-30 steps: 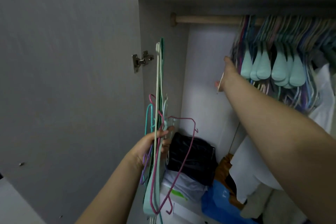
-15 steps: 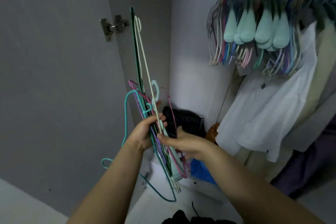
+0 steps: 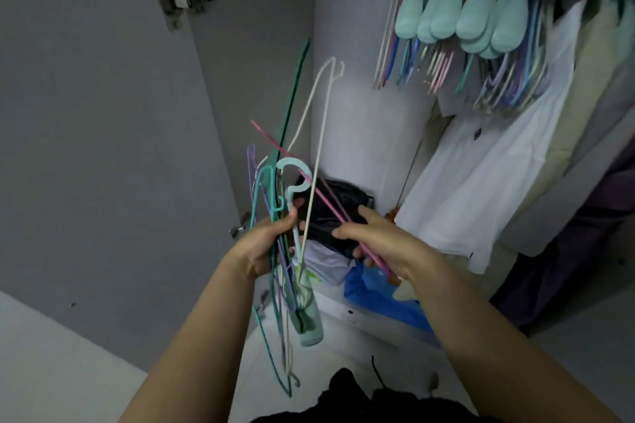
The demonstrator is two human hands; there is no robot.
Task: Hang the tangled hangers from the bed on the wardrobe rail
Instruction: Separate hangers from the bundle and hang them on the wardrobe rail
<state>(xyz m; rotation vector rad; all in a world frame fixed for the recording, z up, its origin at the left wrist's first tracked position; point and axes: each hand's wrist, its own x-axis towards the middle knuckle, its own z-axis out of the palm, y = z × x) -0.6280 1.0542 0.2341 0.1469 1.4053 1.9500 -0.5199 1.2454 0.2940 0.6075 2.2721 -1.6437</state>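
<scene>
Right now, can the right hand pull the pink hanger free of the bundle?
Probably not cleanly: the right hand grips the pink hanger, but it crosses the cream hanger within the bundle that the left hand holds.

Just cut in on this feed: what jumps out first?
A tangle of thin hangers gripped in the left hand at centre, with the right hand pinching a pink hanger that crosses it. Upper right, mint hangers hang packed above a white shirt.

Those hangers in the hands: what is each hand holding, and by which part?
The left hand grips the tangled hanger bundle around its middle. The right hand pinches one pink wire hanger by its lower part.
</scene>
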